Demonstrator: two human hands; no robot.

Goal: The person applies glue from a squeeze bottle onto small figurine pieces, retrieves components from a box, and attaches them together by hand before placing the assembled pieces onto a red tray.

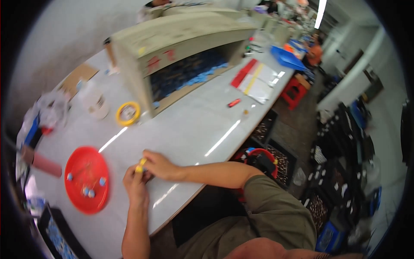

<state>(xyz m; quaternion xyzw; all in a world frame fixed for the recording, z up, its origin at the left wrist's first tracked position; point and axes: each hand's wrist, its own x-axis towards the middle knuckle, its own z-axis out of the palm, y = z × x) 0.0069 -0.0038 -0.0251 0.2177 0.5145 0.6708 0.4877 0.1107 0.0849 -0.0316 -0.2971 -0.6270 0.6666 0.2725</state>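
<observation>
Over the white tabletop (189,138), both hands meet close to the table's near side. Between their fingertips is a small yellow piece (140,165), too blurred to tell its kind. My left hand (134,184) is closed around its lower part, with something dark showing beside the fingers. From the right, my right hand (160,166) pinches the piece's upper end. Left of the hands lies a round red tray (76,196) holding several small blue-and-white pieces (88,192) and thin strands.
A beige shelf box (129,47) with dark and blue pieces inside stands at the back. Yellow tape roll (137,113), white cup (99,107), red marker-like stick (234,102) and papers (258,82) lie about. A black bin (73,244) of blue pieces sits lower left.
</observation>
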